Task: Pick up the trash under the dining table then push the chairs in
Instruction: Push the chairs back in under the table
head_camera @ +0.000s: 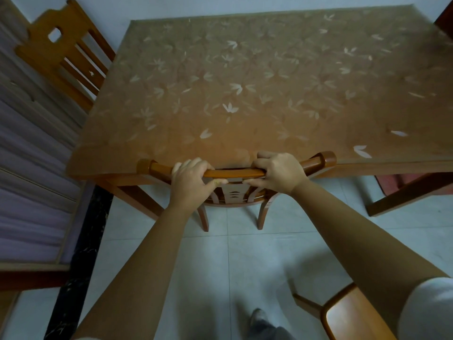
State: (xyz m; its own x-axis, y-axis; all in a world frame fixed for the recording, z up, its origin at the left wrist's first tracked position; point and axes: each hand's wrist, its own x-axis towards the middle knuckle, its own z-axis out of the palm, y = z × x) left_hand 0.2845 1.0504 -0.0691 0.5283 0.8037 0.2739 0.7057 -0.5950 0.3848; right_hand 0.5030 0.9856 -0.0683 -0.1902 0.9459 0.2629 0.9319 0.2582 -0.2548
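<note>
A wooden dining table (pixel 245 82) with a brown leaf-patterned cover fills the upper middle of the view. A wooden chair (pixel 235 172) stands at its near edge, its curved top rail level with the table edge and its seat under the tabletop. My left hand (pixel 193 179) is closed around the rail left of centre. My right hand (pixel 277 170) grips the same rail right of centre. No trash shows on the pale tiled floor (pixel 232 266) in front of the table; the floor beneath the table is hidden.
Another wooden chair (pixel 66 52) stands at the table's left side, against a wooden bench with purple cushions (pixel 31 180). A dark red-seated chair (pixel 411 185) sits at the right corner. A wooden chair seat (pixel 353 315) is near my right elbow. My shoe (pixel 259 315) is below.
</note>
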